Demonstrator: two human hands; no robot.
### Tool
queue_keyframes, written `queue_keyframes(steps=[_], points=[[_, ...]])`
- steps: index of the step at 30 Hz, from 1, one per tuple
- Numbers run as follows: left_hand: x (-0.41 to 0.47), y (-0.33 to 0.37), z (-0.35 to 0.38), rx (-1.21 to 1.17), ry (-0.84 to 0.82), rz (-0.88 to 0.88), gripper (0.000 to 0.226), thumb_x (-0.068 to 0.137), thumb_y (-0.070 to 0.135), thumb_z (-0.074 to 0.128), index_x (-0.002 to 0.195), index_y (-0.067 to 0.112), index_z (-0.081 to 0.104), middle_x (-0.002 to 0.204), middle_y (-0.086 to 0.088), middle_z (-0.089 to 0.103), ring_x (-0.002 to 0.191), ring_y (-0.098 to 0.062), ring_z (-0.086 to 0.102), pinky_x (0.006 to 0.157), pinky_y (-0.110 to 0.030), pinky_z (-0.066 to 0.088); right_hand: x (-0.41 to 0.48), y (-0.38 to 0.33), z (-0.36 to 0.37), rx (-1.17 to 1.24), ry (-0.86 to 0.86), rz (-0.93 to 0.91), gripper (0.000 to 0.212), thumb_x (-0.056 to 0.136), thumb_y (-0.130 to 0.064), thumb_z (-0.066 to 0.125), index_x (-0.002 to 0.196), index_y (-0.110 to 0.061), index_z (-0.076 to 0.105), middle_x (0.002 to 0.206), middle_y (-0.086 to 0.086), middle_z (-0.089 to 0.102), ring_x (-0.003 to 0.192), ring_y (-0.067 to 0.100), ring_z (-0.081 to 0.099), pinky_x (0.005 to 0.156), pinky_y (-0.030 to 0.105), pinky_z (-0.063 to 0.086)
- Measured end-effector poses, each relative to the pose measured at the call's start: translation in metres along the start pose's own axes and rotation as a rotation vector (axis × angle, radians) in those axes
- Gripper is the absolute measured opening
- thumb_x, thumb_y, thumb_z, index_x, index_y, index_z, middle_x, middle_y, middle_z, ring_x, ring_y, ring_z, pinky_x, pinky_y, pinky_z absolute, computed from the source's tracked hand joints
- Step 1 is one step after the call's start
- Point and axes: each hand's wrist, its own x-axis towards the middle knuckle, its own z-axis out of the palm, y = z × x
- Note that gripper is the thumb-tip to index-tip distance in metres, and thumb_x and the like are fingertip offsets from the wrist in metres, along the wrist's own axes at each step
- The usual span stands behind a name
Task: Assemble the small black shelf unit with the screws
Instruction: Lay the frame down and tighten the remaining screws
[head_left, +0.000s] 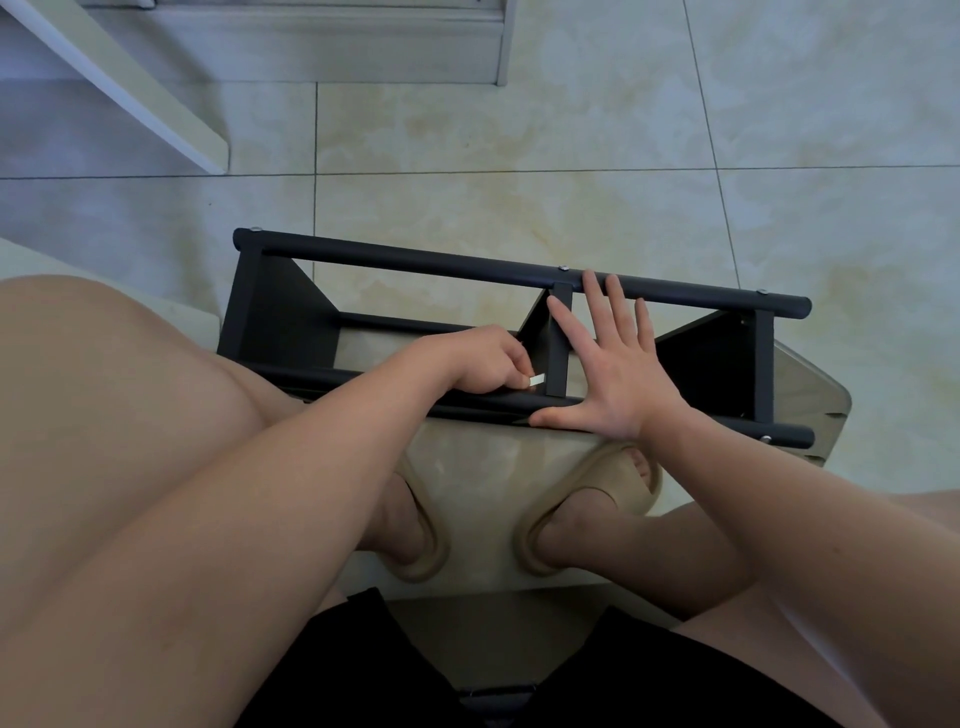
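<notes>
- Frame is mostly together: the black shelf unit lies on its side across a pale low surface just ahead of my knees, with rails and panels already joined.
- Screw heads show along the far rail, and one more sits at the near rail's right end.
- My left hand has its grip pinched on a small silvery piece at the foot of the middle divider. Whether it is a key or a screw, I cannot tell.
- My right hand lies spread flat, bracing both rails.
- I judge the divider's near joint is what remains, and perhaps a final tightening.
</notes>
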Motion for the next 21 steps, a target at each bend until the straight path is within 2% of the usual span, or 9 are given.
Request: queue_keyframes(steps=[4, 6, 11, 14, 17, 19, 21], points=[[-0.001, 0.001, -0.008, 0.053, 0.044, 0.004, 0.009, 0.092, 0.02, 0.07, 0.092, 0.029, 0.074, 0.079, 0.014, 0.069, 0.074, -0.003, 0.061, 0.075, -0.024, 0.045, 0.0, 0.0, 0.0, -0.005, -0.004, 0.004, 0.127, 0.062, -0.103, 0.034, 0.162, -0.035, -0.005, 0.167, 0.006, -0.024, 0.152, 0.03, -0.028, 0.123, 0.059, -0.008], [-0.002, 0.003, -0.009, 0.076, 0.052, 0.02, 0.012, 0.09, 0.018, 0.071, 0.099, 0.025, 0.075, 0.078, 0.013, 0.07, 0.072, -0.003, 0.063, 0.072, -0.022, 0.046, 0.0, 0.0, 0.0, -0.002, -0.006, 0.002, 0.127, 0.061, -0.104, 0.032, 0.162, -0.035, -0.005, 0.167, 0.006, -0.025, 0.152, 0.03, -0.028, 0.123, 0.059, -0.009], [-0.001, 0.01, -0.007, 0.104, 0.081, 0.031, 0.017, 0.092, 0.015, 0.06, 0.085, 0.029, 0.068, 0.081, 0.011, 0.065, 0.075, -0.008, 0.061, 0.069, -0.026, 0.048, -0.001, 0.001, -0.001, 0.019, 0.001, -0.001, 0.127, 0.062, -0.102, 0.035, 0.161, -0.035, -0.005, 0.167, 0.007, -0.024, 0.151, 0.029, -0.029, 0.123, 0.057, -0.011], [0.0, 0.014, -0.002, -0.19, 0.07, -0.019, 0.018, 0.095, 0.014, 0.058, 0.081, 0.024, 0.065, 0.093, 0.0, 0.066, 0.085, -0.015, 0.062, 0.079, -0.031, 0.055, 0.0, 0.001, 0.0, 0.014, -0.001, -0.003, 0.126, 0.062, -0.102, 0.035, 0.161, -0.035, -0.005, 0.167, 0.007, -0.024, 0.152, 0.03, -0.028, 0.122, 0.056, -0.012], [0.001, 0.018, 0.005, -0.489, 0.047, -0.082, 0.014, 0.098, 0.012, 0.056, 0.086, 0.012, 0.062, 0.098, -0.01, 0.067, 0.087, -0.018, 0.066, 0.076, -0.029, 0.054, 0.0, 0.001, 0.001, 0.018, 0.006, -0.008, 0.127, 0.062, -0.103, 0.034, 0.161, -0.035, -0.004, 0.167, 0.007, -0.023, 0.152, 0.03, -0.028, 0.122, 0.058, -0.01], [0.002, 0.02, 0.008, -0.582, 0.059, -0.121, 0.004, 0.099, 0.012, 0.057, 0.097, 0.01, 0.059, 0.097, -0.013, 0.068, 0.088, -0.022, 0.069, 0.077, -0.029, 0.055, -0.001, 0.001, 0.001, 0.025, 0.012, -0.008, 0.127, 0.061, -0.103, 0.035, 0.161, -0.034, -0.004, 0.168, 0.007, -0.022, 0.152, 0.03, -0.027, 0.122, 0.058, -0.01], [0.003, 0.02, 0.008, -0.614, 0.085, -0.148, 0.008, 0.099, 0.014, 0.062, 0.104, 0.013, 0.056, 0.091, -0.009, 0.068, 0.083, -0.019, 0.069, 0.072, -0.027, 0.054, 0.0, 0.001, 0.0, 0.021, 0.01, -0.009, 0.127, 0.061, -0.104, 0.033, 0.161, -0.034, -0.004, 0.168, 0.007, -0.023, 0.152, 0.03, -0.028, 0.123, 0.059, -0.008]])
